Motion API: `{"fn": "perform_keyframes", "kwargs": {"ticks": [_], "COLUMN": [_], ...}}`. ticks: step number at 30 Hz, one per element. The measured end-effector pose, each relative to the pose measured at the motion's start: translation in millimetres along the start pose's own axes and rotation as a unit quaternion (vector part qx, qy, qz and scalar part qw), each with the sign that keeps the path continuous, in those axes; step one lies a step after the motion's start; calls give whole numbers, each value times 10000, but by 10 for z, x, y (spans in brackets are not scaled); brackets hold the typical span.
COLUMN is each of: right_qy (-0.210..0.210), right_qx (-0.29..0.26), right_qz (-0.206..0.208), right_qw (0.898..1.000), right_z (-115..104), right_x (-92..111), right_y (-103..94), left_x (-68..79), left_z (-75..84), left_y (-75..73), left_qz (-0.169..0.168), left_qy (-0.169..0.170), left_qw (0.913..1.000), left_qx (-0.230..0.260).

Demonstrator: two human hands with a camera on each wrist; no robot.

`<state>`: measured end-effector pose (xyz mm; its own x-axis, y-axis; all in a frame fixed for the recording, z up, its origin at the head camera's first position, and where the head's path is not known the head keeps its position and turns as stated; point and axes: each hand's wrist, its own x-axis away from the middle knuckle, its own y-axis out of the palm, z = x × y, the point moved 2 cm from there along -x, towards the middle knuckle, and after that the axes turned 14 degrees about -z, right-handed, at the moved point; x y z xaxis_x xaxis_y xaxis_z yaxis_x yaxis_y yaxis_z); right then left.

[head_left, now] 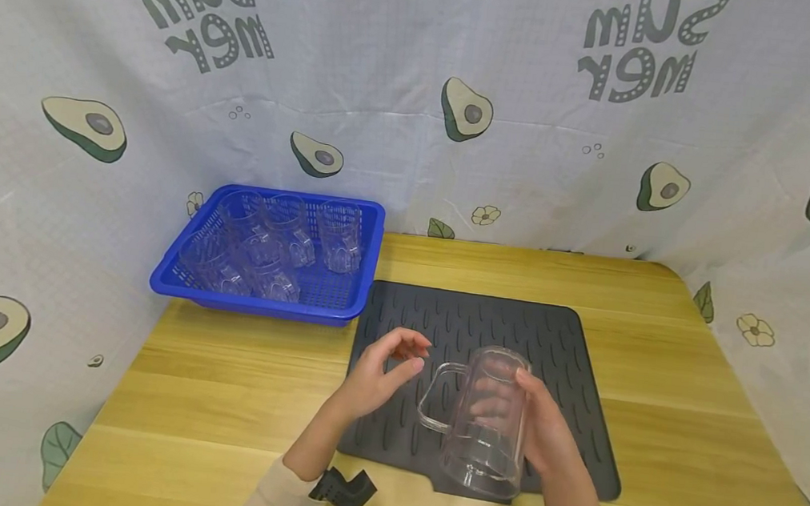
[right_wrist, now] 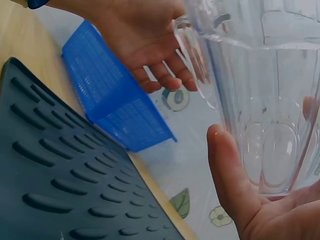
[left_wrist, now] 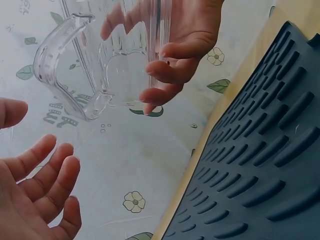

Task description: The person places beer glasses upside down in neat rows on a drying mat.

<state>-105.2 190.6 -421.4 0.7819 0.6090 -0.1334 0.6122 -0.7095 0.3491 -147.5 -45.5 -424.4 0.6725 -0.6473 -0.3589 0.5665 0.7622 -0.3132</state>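
Note:
A clear mug (head_left: 487,429) is tilted over the dark ribbed mat (head_left: 399,397), its handle (head_left: 435,404) pointing left. My right hand (head_left: 542,426) grips the mug's body from the right side, and its fingers show through the clear wall. In the right wrist view the thumb (right_wrist: 227,175) lies along the mug near its oval-patterned end. Just left of the handle, my left hand (head_left: 380,371) holds nothing, its fingers loosely bent and apart from the mug. The left wrist view shows the same gap between that hand (left_wrist: 40,190) and the handle (left_wrist: 55,70).
A blue plastic basket (head_left: 263,309) at the back left holds several clear mugs (head_left: 341,239). Beneath the mat is a wooden table (head_left: 674,405). White cloth (head_left: 394,43) printed with avocados hangs behind the table and along its sides.

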Motion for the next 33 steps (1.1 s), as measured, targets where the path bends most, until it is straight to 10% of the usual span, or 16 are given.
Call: {"fn": "perform_keyframes", "kwargs": {"ticks": [7,18,33], "right_qy": [-7,-608,-622], "right_qx": [904,1473,2159], "right_qz": [657,312,329], "right_qw": [9937,9867,9739], "right_z": [-45,-118,-109], "right_x": [32,32,50], "right_y": [33,98,127], "left_x": [-18,-5,-15], "left_z": [6,-9,-32], "left_y": [22,49,73], "left_qz": [-154,-716,-612], "left_qy": [-205,-449,-956], "left_qw": [9995,9952,9929], "left_qx": [173,488,365]}}
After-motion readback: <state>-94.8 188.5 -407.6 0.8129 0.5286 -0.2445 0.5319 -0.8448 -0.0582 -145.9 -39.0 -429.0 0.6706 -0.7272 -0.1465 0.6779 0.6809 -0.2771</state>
